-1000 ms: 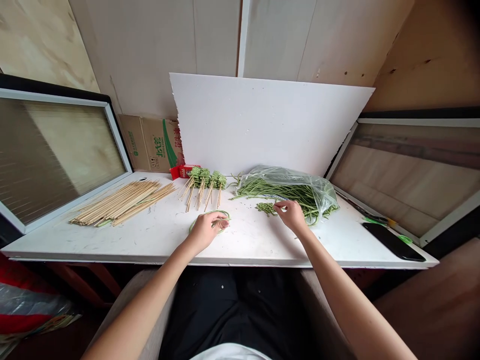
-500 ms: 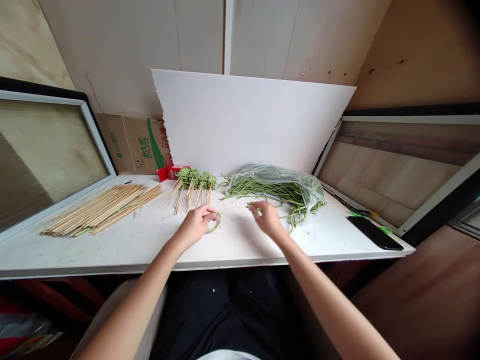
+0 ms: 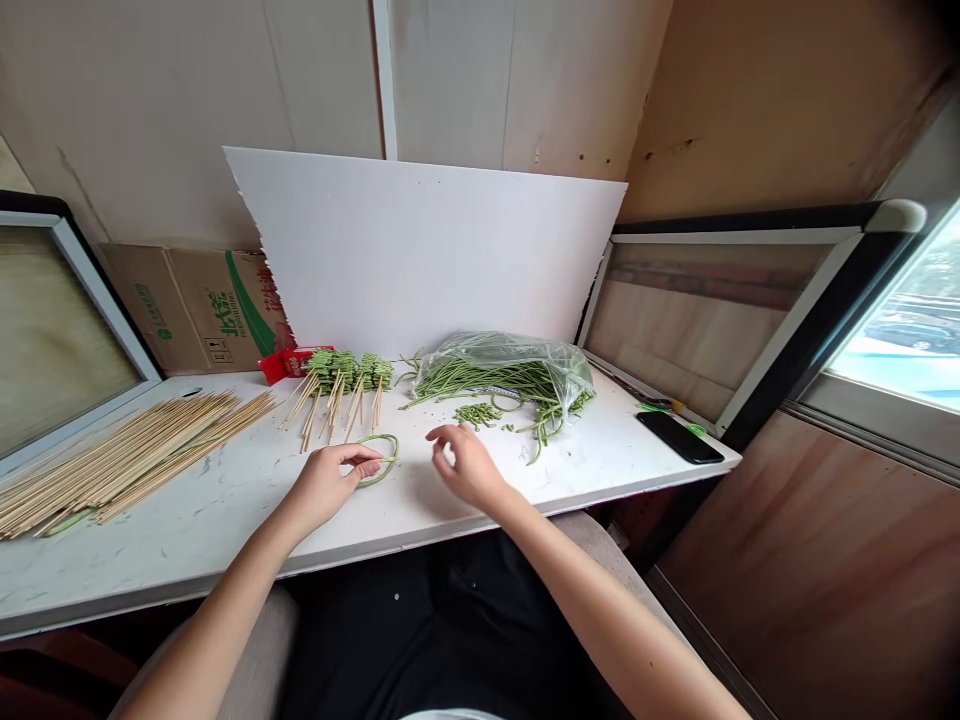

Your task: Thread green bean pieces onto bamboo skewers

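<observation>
Between the thumb and fingers of my left hand is a long green bean, its length curved in a loop above the white table. My right hand hovers to the right of the loop, fingers bent and apart, holding nothing. Beyond it lies a small heap of short bean pieces. A clear plastic bag spills long green beans at the back. Skewers threaded with folded beans rest behind my left hand, their bare sticks pointing toward me.
Many bare wooden skewers are spread at the left of the table. A cardboard box and a red packet stand behind. A black phone lies near the right edge, and a white board leans at the back.
The view has turned to the right. My right hand has moved away from the heap of bean pieces toward my left hand, and its fingers have parted. More of the bean's loop shows.
</observation>
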A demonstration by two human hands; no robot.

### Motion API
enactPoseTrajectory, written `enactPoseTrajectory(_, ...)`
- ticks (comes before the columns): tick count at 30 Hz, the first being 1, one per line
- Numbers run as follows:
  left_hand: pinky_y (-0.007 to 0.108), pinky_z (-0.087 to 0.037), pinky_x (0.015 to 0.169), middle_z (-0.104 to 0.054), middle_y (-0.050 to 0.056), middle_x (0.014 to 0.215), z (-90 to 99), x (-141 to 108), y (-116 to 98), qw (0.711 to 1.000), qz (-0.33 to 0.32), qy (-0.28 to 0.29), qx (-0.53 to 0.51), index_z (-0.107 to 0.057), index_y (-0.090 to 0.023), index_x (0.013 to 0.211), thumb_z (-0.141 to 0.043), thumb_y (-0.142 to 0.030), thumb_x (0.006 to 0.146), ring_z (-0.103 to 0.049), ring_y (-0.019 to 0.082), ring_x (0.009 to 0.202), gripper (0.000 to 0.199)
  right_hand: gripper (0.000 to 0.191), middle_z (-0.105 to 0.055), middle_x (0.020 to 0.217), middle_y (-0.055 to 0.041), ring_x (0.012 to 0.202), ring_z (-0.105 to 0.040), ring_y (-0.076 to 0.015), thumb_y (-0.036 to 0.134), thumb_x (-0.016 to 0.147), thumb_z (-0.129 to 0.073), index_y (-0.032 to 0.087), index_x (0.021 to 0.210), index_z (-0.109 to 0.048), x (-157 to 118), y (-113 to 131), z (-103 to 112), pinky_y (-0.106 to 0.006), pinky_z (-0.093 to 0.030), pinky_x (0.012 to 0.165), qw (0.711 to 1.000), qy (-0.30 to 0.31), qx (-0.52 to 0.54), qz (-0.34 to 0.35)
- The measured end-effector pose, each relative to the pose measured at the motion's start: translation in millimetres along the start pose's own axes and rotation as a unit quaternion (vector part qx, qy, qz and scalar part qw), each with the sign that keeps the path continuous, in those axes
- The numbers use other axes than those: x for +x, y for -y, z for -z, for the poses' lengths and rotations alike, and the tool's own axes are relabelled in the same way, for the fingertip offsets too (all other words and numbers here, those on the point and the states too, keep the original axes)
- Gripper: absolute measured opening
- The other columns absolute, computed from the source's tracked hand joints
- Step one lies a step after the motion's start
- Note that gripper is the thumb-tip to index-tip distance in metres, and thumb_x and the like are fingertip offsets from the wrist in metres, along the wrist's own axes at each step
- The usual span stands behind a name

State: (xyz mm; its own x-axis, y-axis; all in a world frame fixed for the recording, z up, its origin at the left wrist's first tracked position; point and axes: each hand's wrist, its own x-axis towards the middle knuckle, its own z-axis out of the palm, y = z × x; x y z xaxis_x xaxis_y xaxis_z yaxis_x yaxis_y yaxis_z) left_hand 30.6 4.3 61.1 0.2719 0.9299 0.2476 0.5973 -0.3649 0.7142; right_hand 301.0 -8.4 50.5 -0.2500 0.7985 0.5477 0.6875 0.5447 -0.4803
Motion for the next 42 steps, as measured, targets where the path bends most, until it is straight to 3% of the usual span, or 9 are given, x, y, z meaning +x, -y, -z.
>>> enactPoseTrajectory(3, 0.036, -0.056, 0.089, -0.081, 0.007, 0.105, 1.7, 0.2, 3.7, 1.0, 0.002, -0.001, 0.006, -0.081, -0.024, 0.101, -0.069, -0.052, 0.086, -0.073, 0.029, 0.098, 0.034, 0.027, -0.071, 0.098, -0.0145, 0.101, -0.055, -0.0307, 0.009, 0.095, -0.05, 0.018, 0.093, -0.076, 6.4, -36.9, 32.8, -0.043, -0.045, 0.087, 0.983, 0.006, -0.166, -0.076)
enactPoseTrajectory(7, 0.035, -0.055, 0.085, -0.081, 0.007, 0.1, 1.0, 1.5, 5.0, 1.0, 0.001, 0.0, -0.001, -0.081, -0.022, 0.1, -0.069, -0.051, 0.086, -0.073, 0.027, 0.094, 0.034, 0.028, -0.066, 0.111, -0.0191, 0.11, -0.05, -0.035, 0.01, 0.094, -0.05, 0.016, 0.092, -0.078, 1.2, -91.3, 59.7, -0.043, -0.041, 0.087, 0.934, 0.033, -0.315, -0.167)
enactPoseTrajectory(13, 0.033, -0.055, 0.083, -0.081, 0.007, 0.1, -1.9, 2.1, 4.6, 1.0, -0.002, 0.007, -0.014, -0.081, -0.022, 0.101, -0.068, -0.052, 0.086, -0.073, 0.026, 0.093, 0.036, 0.045, -0.064, 0.112, -0.0151, 0.11, -0.048, -0.0314, 0.001, 0.089, -0.047, 0.021, 0.117, -0.076, -5.5, -123.4, 54.2, -0.039, -0.038, 0.089, 0.938, 0.051, -0.309, -0.147)
enactPoseTrajectory(18, 0.033, -0.056, 0.082, -0.081, 0.007, 0.101, 0.0, 1.6, 4.9, 1.0, -0.003, 0.0, -0.012, -0.08, -0.022, 0.102, -0.068, -0.052, 0.087, -0.073, 0.026, 0.094, 0.036, 0.052, -0.063, 0.109, -0.0129, 0.106, -0.048, -0.0293, -0.005, 0.081, -0.045, 0.02, 0.112, -0.078, -0.5, -128.1, 63.2, -0.038, -0.041, 0.09, 0.957, -0.04, -0.254, -0.131)
enactPoseTrajectory(21, 0.034, -0.056, 0.082, -0.08, 0.007, 0.101, 0.1, 1.8, 3.9, 1.0, -0.011, -0.01, -0.002, -0.081, -0.022, 0.101, -0.068, -0.053, 0.087, -0.072, 0.026, 0.092, 0.036, 0.046, -0.064, 0.103, -0.0127, 0.102, -0.051, -0.0289, -0.004, 0.08, -0.044, 0.018, 0.101, -0.078, 2.9, -120.7, 67.7, -0.04, -0.042, 0.092, 0.964, -0.104, -0.201, -0.139)
enactPoseTrajectory(23, 0.034, -0.056, 0.081, -0.08, 0.007, 0.101, -1.5, 1.7, 2.4, 0.999, -0.024, -0.023, 0.006, -0.081, -0.023, 0.098, -0.068, -0.054, 0.087, -0.072, 0.025, 0.09, 0.036, 0.04, -0.067, 0.1, -0.0122, 0.101, -0.053, -0.0292, -0.001, 0.083, -0.045, 0.018, 0.098, -0.078, 4.9, -104.3, 62.1, -0.041, -0.044, 0.092, 0.975, -0.108, -0.14, -0.133)
enactPoseTrajectory(28, 0.034, -0.057, 0.082, -0.08, 0.007, 0.096, -9.6, -0.3, -3.4, 0.998, -0.031, -0.057, 0.006, -0.082, -0.023, 0.095, -0.074, -0.053, 0.082, -0.072, 0.024, 0.085, 0.033, 0.024, -0.074, 0.109, -0.0067, 0.106, -0.06, -0.0256, 0.015, 0.094, -0.059, 0.022, 0.113, -0.072, 3.7, -31.0, 25.9, -0.044, -0.043, 0.103, 0.999, -0.004, 0.028, 0.029)
enactPoseTrajectory(32, 0.034, -0.058, 0.083, -0.08, 0.006, 0.089, -15.4, -2.7, -7.9, 0.997, -0.023, -0.067, -0.022, -0.08, -0.022, 0.092, -0.081, -0.053, 0.076, -0.073, 0.024, 0.084, 0.034, 0.036, -0.073, 0.116, -0.0068, 0.113, -0.058, -0.025, 0.03, 0.094, -0.072, 0.025, 0.129, -0.065, -2.0, 11.1, 2.3, -0.04, -0.046, 0.102, 0.99, 0.025, 0.064, 0.12)
enactPoseTrajectory(42, 0.036, -0.059, 0.084, -0.079, 0.008, 0.088, -26.9, -5.1, -18.4, 0.994, -0.037, -0.062, -0.087, -0.078, -0.019, 0.087, -0.086, -0.056, 0.072, -0.073, 0.025, 0.085, 0.041, 0.016, -0.077, 0.098, -0.0047, 0.104, -0.058, -0.0244, 0.032, 0.094, -0.075, 0.025, 0.108, -0.075, -6.1, 3.5, -12.7, -0.039, -0.048, 0.095, 0.988, 0.001, 0.127, 0.089)
